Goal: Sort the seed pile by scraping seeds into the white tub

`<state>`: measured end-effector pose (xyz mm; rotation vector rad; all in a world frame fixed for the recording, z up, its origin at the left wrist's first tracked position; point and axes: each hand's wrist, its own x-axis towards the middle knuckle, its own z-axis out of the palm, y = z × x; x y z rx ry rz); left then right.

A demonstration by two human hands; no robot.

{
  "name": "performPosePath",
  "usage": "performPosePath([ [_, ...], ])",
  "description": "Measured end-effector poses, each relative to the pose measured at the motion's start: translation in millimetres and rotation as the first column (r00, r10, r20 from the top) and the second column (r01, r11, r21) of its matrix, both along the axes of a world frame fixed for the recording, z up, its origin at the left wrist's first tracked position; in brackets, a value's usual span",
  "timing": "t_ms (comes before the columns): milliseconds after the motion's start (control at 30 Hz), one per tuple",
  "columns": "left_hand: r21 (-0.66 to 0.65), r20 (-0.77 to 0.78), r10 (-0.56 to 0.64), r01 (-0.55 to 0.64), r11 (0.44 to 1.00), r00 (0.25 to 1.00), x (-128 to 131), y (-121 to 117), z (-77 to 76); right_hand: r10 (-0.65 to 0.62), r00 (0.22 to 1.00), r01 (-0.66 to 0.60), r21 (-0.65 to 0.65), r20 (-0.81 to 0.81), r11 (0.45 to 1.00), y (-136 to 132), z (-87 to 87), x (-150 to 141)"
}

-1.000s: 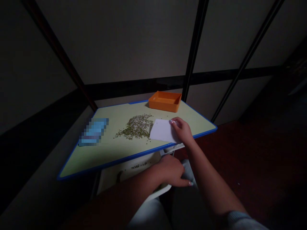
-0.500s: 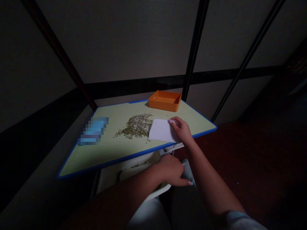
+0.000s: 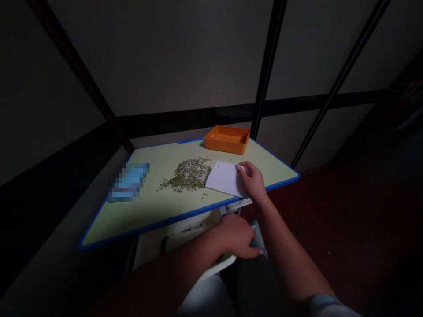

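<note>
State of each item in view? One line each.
right hand: fingers pressing the card's right corner
white card: flat on the table, beside the seeds
loose green seeds: spread in a low, scattered pile
left hand: curled, below the table edge
white tray: below the table edge, a few seeds on it
orange tray: upright, open-topped
blue-edged table: level
blue object: pixelated, state cannot be told

The right hand (image 3: pixel 251 181) presses a white card (image 3: pixel 223 179) beside scattered green seeds (image 3: pixel 187 175).
</note>
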<state>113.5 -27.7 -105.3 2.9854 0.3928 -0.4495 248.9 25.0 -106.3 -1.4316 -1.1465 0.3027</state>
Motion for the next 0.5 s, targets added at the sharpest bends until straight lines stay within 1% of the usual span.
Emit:
performPosePath([
  [67, -0.001, 0.000, -0.001, 0.001, 1.000, 1.000, 0, 0, 0.3, 0.022, 1.000, -0.022, -0.002, -0.011, 1.000, 0, -0.7, 0],
  [200, -0.008, 0.004, 0.006, -0.006, 1.000, 1.000, 0, 0, -0.2, 0.034, 0.999, -0.033, -0.028, 0.035, 0.999, -1, -1.0, -2],
  [500, -0.060, 0.066, 0.029, -0.025, 0.998, 0.997, -1, -1, -6.3, 0.100, 0.989, -0.092, -0.076, 0.112, 0.993, 5, -3.0, -20],
])
